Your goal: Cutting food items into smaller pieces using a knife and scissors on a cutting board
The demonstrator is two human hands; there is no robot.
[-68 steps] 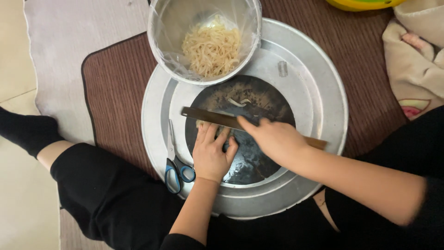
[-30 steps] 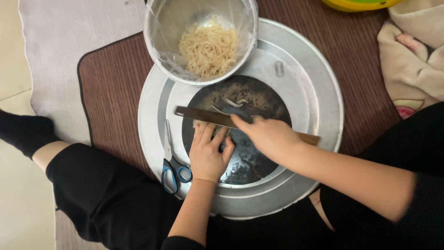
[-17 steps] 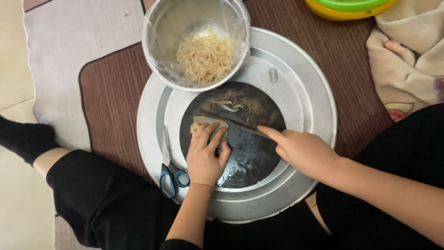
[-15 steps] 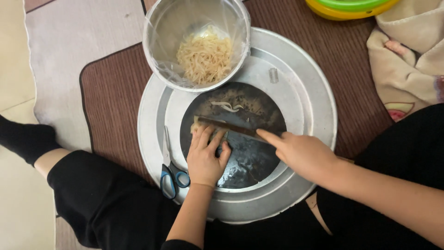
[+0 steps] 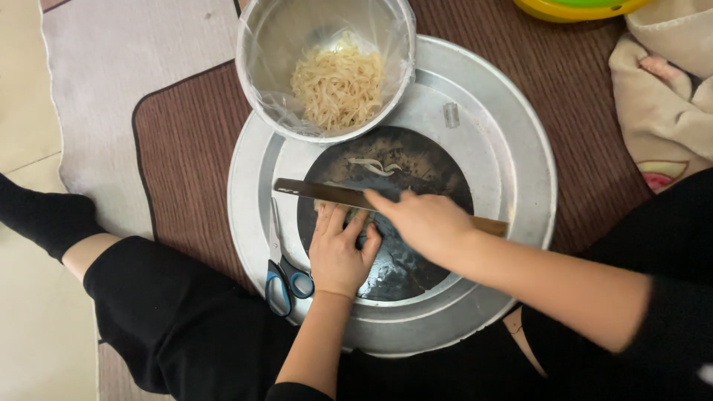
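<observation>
Even, soft daylight; scene bright, no hard shadows. Mild sheen on the round silver metal tray, strongest along its upper right rim. Glare on the clear plastic liner of the round bowl. Centre sharp. Slight motion blur on the right hand and forearm. Little edge distortion.

Under my fingers sits a round metal tray on a brown ribbed mat. The mat overlaps a pale grey rug beyond and left of my fingers, on cream floor.
</observation>
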